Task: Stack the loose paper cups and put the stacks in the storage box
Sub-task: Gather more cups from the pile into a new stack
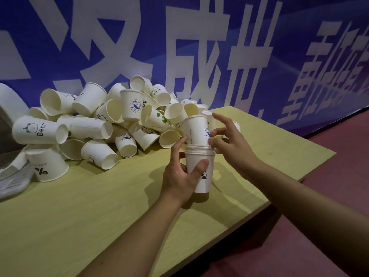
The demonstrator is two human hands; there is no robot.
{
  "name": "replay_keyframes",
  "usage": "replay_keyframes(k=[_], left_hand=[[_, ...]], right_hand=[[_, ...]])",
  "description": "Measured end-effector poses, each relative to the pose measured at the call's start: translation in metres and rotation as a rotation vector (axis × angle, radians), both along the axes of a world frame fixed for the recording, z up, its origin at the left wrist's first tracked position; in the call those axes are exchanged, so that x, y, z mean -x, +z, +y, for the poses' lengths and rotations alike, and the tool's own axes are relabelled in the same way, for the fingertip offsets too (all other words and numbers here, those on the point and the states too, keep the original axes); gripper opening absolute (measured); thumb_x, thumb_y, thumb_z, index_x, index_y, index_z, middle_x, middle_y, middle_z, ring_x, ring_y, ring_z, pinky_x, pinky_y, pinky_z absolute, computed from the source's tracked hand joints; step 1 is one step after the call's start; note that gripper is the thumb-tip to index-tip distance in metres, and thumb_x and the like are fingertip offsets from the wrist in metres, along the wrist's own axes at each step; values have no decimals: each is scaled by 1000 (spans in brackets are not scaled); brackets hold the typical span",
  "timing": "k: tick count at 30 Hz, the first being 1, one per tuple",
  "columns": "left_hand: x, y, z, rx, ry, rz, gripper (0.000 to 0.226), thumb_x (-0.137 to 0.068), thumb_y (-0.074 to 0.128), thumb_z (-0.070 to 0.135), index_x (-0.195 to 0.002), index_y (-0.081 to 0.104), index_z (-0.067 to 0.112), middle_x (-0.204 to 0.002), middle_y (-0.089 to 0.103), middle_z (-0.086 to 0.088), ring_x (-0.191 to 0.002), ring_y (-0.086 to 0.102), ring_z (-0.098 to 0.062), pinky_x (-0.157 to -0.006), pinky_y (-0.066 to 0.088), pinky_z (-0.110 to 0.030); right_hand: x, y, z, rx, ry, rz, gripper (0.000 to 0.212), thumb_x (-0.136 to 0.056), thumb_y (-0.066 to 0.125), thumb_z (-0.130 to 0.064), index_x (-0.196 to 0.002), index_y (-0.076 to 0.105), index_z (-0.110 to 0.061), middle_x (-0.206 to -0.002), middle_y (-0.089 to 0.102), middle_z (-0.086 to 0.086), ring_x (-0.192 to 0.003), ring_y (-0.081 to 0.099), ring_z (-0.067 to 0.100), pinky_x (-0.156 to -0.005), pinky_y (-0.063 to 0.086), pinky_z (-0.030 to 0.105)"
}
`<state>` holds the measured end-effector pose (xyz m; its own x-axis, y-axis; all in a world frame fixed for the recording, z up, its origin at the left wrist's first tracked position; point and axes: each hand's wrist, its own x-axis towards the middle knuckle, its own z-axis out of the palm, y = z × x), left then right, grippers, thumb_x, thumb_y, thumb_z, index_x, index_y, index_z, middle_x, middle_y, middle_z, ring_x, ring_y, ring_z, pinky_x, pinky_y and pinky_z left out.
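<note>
1. The left hand grips a stack of paper cups near the right edge of the yellow-green surface; its thumb lies across the front of the stack and its fingers curl round the far side.
2. The stack stands upright, and whether its base touches the surface cannot be told.
3. A top cup with a blue round print sits partly sunk in the stack's mouth, leaning slightly left.
4. The right hand is beside that cup; its thumb and two bent fingers touch the cup's right side near the stack's rim, while the other fingers spread loosely above.
5. A heap of loose cups lies along the far edge of the surface, against a blue banner with large white characters.
6. One cup marked "Bear" lies on its side at the left of the heap.
7. Crumpled clear plastic rests at the left edge.
</note>
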<state>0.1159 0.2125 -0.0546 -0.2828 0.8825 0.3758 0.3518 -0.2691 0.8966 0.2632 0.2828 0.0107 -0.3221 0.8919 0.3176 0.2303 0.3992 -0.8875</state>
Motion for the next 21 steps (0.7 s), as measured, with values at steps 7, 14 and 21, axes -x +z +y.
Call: replay_keyframes(k=[7,14,21], left_hand=[[1,4,-1,-46,61,-44,90,-61,61,79,-138,19,55,-111,60,10,-73,64,5,-64,58,-33],[4,6,-2,-31,23,70,93,-67,55,79,-148,14,57,-125,62,7,-83,62,12,-56,50,-11],[7,1,-1,-62,106,100,91,-65,57,81,-142,13,59,-118,62,11,-75,67,-3,-68,52,-31]], right_hand=[[5,0,1,-51,24,-49,35,-87,53,-35,-120,63,-42,-113,60,-9,-106,61,17,-92,56,40],[6,9,8,-31,199,-116,51,-86,46,-32,-134,47,-48,-108,59,-6,-97,61,9,-83,54,26],[1,-2,6,-114,257,-268,46,-91,43,-35,-130,49,-57,-132,48,-11,-121,45,-2,-100,39,23]])
